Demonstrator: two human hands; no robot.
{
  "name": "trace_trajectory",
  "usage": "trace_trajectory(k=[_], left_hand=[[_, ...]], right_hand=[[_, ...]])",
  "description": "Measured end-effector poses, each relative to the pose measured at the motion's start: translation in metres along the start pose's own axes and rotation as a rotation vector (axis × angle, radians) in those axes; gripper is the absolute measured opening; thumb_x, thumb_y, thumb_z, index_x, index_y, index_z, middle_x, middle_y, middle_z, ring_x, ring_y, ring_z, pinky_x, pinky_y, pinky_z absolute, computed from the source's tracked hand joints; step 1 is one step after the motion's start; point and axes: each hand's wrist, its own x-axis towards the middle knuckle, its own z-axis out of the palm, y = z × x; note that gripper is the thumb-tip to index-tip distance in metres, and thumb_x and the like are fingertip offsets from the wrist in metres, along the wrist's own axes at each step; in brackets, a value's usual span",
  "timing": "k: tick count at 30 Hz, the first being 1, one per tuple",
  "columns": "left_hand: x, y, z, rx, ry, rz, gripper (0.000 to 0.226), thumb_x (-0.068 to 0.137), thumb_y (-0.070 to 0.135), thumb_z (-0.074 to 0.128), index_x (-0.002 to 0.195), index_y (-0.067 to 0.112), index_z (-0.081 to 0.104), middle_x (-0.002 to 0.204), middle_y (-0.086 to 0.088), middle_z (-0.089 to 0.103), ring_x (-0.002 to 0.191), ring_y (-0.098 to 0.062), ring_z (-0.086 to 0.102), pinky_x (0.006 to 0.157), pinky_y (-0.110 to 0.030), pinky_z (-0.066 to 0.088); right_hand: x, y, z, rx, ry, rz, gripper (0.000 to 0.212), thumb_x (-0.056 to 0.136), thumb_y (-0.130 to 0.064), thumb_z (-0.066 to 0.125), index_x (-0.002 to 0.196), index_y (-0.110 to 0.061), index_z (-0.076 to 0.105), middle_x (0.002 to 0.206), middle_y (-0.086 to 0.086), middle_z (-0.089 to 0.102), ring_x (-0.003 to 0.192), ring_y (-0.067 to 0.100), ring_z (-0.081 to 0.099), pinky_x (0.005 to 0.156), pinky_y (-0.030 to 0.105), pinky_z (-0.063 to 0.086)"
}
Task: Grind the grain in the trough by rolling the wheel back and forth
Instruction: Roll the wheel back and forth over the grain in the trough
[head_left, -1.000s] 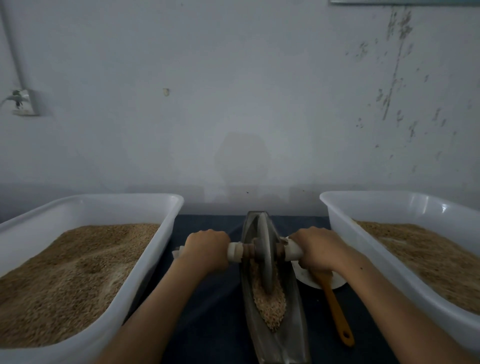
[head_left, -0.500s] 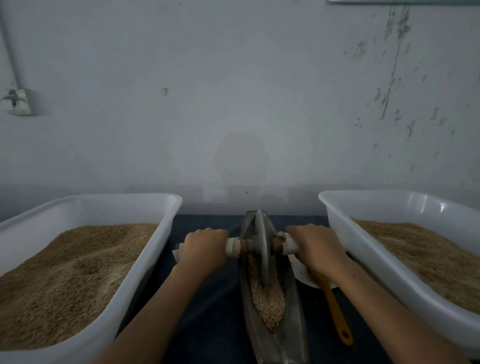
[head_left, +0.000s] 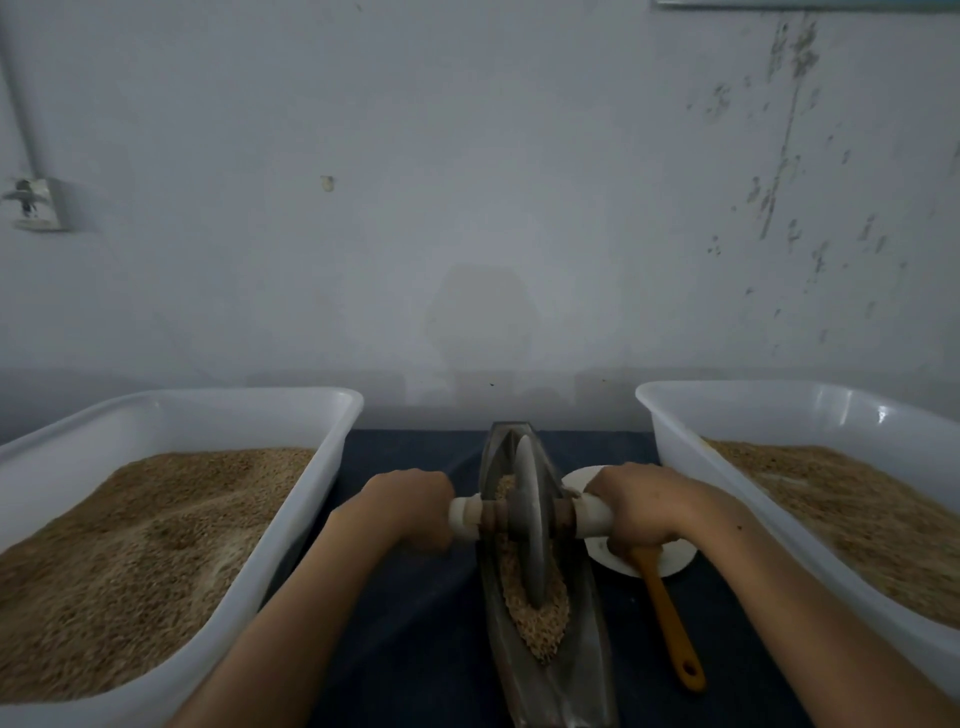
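I note a dull grey metal trough and a matt metal wheel, its axle handle sleeved in smooth white plastic. Both tubs are glossy translucent plastic. The spoon handle looks smooth orange plastic. The table cover reads as matt dark cloth.

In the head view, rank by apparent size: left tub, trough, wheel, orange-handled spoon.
1. left tub, largest by far
2. trough
3. wheel, seen edge-on
4. orange-handled spoon, partly hidden by the right hand, so its rank against the wheel is unsure.
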Motion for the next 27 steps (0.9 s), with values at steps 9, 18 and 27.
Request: trace_trajectory(k=[9,18,27], left_hand=[[0.003,0.002,0.015,0.071,0.47,-0.011,0.012,0.088,0.035,0.057,0.094,0.026,0.052,0.092,0.006,0.061,0.074,-0.01,0.048,0.068,-0.027,0.036],[-0.001,0.0,0.0,-0.009,0.015,-0.008,0.025,0.083,0.025,0.066,0.106,0.017,0.059,0.103,-0.002,0.065,0.093,-0.018,0.061,0.087,-0.033,0.05],[0.001,0.0,0.002,-0.018,0.064,-0.016,0.022,0.082,0.028,0.067,0.1,0.019,0.059,0.095,0.0,0.063,0.085,-0.016,0.058,0.079,-0.031,0.047]], right_hand=[[0.011,-0.005,0.022,-0.06,0.531,-0.004,0.012,0.091,-0.017,0.052,0.1,-0.026,0.053,0.102,-0.002,0.064,0.095,0.019,0.06,0.072,0.028,0.036],[-0.001,-0.005,0.001,-0.065,0.141,0.001,0.032,0.084,-0.021,0.065,0.116,-0.022,0.059,0.108,0.002,0.064,0.096,0.018,0.061,0.082,0.03,0.048],[0.002,-0.004,0.004,-0.057,0.158,0.012,0.027,0.087,-0.021,0.063,0.113,-0.022,0.059,0.108,0.001,0.065,0.096,0.018,0.061,0.082,0.03,0.048]])
